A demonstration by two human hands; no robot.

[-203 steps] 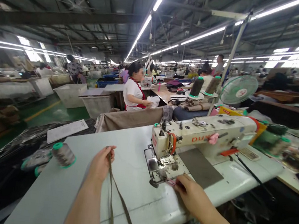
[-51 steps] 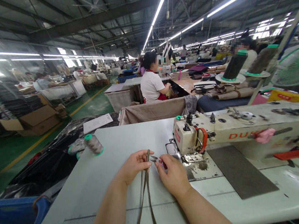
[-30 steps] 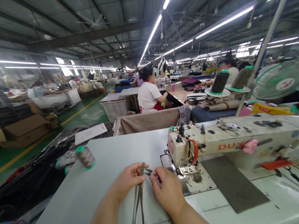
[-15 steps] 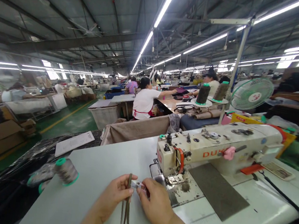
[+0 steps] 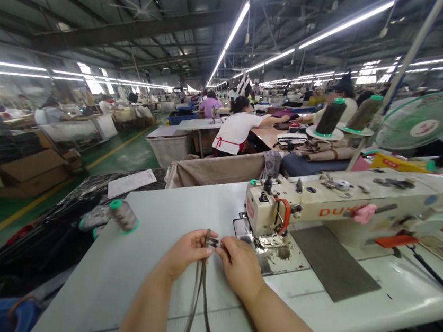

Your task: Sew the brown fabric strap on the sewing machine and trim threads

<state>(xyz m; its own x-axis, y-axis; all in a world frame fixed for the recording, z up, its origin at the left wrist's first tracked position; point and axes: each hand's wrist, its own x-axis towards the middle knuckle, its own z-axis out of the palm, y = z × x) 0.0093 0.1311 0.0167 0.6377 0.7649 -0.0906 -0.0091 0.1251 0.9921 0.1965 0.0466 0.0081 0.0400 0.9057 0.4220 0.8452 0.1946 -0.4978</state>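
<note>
left hand (image 5: 187,251): bare | right hand (image 5: 242,267): bare | left forearm (image 5: 151,307): bare, tapered | right forearm (image 5: 286,328): bare, tapered

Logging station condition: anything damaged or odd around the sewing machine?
Two things. Dark blotches mark the metal plate, perhaps wear or grime. And a pink lump sits on the sewing machine, overlapping its orange lettering; it doesn't look like an original part.

Left hand (image 5: 186,252), right hand (image 5: 241,265) close together, fingers (image 5: 201,234) pinched, forearms (image 5: 146,306) angled inward.
</note>
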